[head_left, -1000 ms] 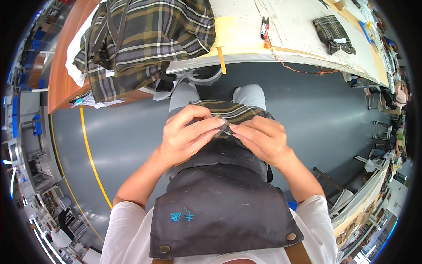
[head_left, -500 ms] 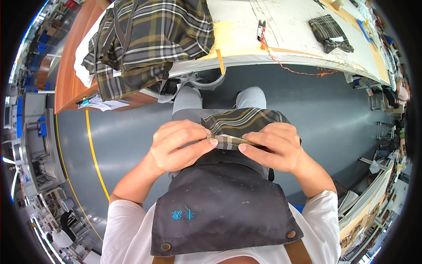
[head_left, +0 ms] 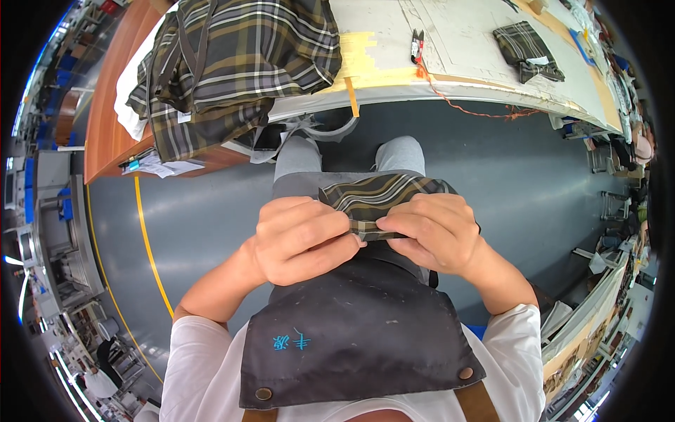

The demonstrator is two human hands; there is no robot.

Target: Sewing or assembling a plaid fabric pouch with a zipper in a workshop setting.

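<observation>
In front of my apron, both hands pinch the near edge of a dark plaid fabric piece (head_left: 383, 195) with olive, grey and white stripes. My left hand (head_left: 306, 238) is closed on the edge's left part, thumb below and fingers on top. Close beside it, my right hand (head_left: 436, 231) grips the same edge between thumb and fingers. A short folded strip of the edge shows between the two hands. The rest of the fabric drapes away from me over my lap, and its far underside is hidden.
A large heap of plaid fabric (head_left: 239, 53) covers the left of the worktable (head_left: 464, 42). Thread snips (head_left: 417, 46) with an orange cord lie at its middle, a folded plaid piece (head_left: 527, 50) further right. I wear a dark apron (head_left: 358, 323).
My left hand has moved right along the edge, closer to my right hand. The fold between them, standing slightly apart before, is now pressed flatter and shows less.
</observation>
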